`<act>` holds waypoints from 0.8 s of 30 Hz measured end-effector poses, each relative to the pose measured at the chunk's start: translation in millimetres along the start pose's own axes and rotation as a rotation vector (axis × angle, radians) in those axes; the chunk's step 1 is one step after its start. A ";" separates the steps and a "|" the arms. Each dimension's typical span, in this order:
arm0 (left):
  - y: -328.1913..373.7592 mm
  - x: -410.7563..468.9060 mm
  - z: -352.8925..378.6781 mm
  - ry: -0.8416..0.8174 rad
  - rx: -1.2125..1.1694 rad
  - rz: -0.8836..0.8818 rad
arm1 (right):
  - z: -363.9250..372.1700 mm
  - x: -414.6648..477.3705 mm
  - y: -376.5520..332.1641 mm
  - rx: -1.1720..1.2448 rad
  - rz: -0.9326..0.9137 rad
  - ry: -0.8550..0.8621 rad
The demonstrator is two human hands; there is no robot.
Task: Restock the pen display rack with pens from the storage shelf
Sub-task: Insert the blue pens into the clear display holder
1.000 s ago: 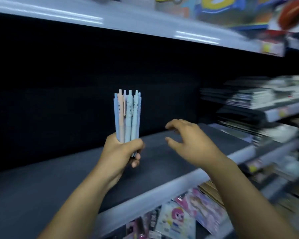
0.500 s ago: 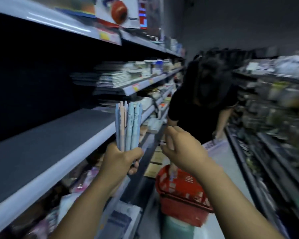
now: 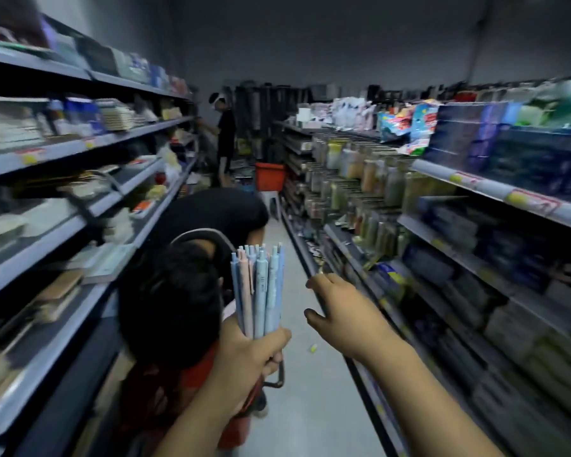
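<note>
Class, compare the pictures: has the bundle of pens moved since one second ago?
Yes. The bundle of pens, gripped in the left hand, has come away from the left shelving, rightward, and now stands over the aisle floor.

A tight bundle of pens [image 3: 257, 291] stands nearly upright in the left hand [image 3: 248, 356], click-tops up. Most barrels are pale blue, at least one is soft pink, and a couple carry a faint speckled print. Their clips lie along the upper barrels. The tops sit at slightly uneven heights and fan a little, and the lower ends are buried in the fist. Well apart from them, up the aisle on the right-hand shelving, the stepped display rack [image 3: 353, 183] shows rows of clear holders packed with upright yellowish, orange and green stock, too blurred to make out singly.
</note>
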State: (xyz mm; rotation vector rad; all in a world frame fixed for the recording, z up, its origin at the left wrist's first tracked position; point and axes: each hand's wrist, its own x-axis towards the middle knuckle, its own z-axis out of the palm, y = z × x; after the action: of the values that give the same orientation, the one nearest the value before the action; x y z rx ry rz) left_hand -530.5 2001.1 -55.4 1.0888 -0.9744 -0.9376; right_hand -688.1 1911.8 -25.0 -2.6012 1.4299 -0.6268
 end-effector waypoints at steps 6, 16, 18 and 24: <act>-33.5 90.2 93.2 -0.104 -0.023 -0.023 | -14.5 39.1 107.1 -0.039 0.069 0.021; -84.3 293.7 137.3 -0.160 -0.025 -0.022 | 21.0 195.9 215.3 -0.099 0.121 -0.017; -88.3 339.8 140.1 -0.175 -0.028 -0.034 | 28.1 234.4 232.2 -0.106 0.142 -0.023; -106.1 468.9 152.6 -0.152 -0.021 -0.067 | 48.7 348.4 289.4 -0.090 0.183 -0.033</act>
State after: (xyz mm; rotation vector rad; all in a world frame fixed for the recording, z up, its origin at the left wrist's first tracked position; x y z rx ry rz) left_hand -550.6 1497.1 -57.1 1.0493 -1.0548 -1.0959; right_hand -730.8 1458.9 -46.8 -2.4926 1.6977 -0.5047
